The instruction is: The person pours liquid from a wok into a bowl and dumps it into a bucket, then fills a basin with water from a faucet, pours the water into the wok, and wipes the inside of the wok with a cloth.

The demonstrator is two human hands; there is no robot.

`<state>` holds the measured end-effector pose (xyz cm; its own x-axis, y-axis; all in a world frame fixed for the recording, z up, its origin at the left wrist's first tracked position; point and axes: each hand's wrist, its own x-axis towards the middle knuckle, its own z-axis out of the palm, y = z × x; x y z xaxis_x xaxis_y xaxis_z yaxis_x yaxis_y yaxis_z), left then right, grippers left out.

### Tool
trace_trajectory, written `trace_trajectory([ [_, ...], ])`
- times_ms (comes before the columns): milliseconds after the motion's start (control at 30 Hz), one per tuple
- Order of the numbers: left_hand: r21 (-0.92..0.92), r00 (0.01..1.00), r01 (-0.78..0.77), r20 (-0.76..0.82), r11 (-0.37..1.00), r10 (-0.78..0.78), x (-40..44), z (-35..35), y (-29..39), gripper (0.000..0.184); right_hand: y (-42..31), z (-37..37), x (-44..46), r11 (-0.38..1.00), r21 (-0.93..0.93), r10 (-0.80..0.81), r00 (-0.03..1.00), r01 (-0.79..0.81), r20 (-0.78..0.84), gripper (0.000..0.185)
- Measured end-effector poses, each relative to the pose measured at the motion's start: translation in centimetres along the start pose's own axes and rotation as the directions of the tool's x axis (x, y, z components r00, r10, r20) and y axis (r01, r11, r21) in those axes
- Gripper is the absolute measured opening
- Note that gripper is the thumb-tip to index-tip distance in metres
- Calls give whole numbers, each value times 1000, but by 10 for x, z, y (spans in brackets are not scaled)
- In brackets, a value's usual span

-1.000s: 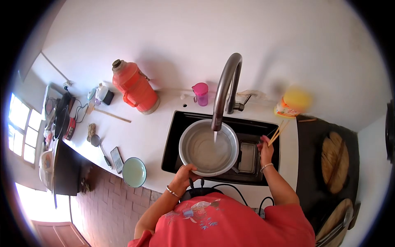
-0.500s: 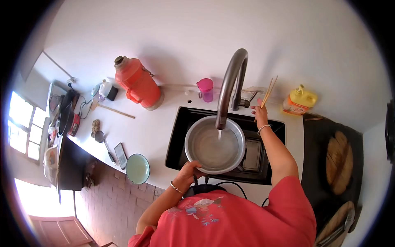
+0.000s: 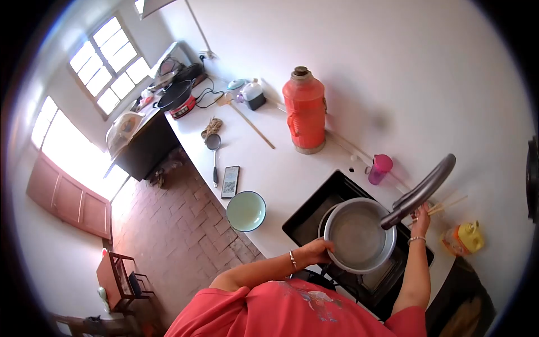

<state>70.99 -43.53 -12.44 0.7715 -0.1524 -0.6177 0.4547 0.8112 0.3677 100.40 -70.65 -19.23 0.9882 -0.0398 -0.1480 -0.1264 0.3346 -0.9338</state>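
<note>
A metal basin (image 3: pixel 359 264) with cloudy water in it is at the black sink (image 3: pixel 303 216). My left hand (image 3: pixel 316 251) is closed on the basin's left rim. Behind the tap (image 3: pixel 418 194), my right hand (image 3: pixel 420 222) is closed around a few wooden chopsticks (image 3: pixel 449 205), which point to the right. The tap's lever is hidden, so I cannot tell whether this hand touches it. No stream shows below the spout. Part of another round rim (image 3: pixel 323 222) shows at the basin's left side.
A pink cup (image 3: pixel 380 169) and a red thermos (image 3: pixel 305 112) stand along the wall. Right of the chopsticks is a yellow bottle (image 3: pixel 465 237). On the counter's left lie a green bowl (image 3: pixel 246 211), a phone (image 3: pixel 230 182), a ladle (image 3: pixel 213 142) and a long wooden-handled tool (image 3: pixel 251 124).
My view has turned to the left, so more of the room shows. The water stream seen earlier under the spout no longer shows. Both hands keep their holds.
</note>
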Motion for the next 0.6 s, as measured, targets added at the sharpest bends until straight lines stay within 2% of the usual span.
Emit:
trace_trajectory([
  [100,-41,991,19,131,999,-14,21,-23,-12,45,-11,8,-21,999,-19,-37,999,37,1,46],
  [167,-25,993,16,114,1000,-13,19,-24,-11,45,-21,11,-41,993,-99,-76,981,60,-178,39],
  [233,-10,995,15,102,1000,-14,15,-22,-8,45,5,-30,-35,991,-118,-74,986,57,-148,29],
  [300,39,998,16,55,999,-19,6,-18,-1,43,-10,-31,-81,983,-176,34,991,-56,-126,25],
  [367,45,999,-20,47,999,18,-5,-14,5,44,-14,-24,-126,973,-203,62,975,-106,-214,26],
  [433,53,998,-49,42,997,46,-14,-12,8,45,-8,-44,-165,940,-327,77,995,-93,-61,31],
  [467,38,997,-58,59,998,55,-18,-13,9,47,-5,-55,-181,935,-326,140,990,-142,-30,30],
  [600,32,992,-91,89,995,88,-36,-26,9,53,-7,-67,-247,894,-392,224,974,-218,-31,27],
])
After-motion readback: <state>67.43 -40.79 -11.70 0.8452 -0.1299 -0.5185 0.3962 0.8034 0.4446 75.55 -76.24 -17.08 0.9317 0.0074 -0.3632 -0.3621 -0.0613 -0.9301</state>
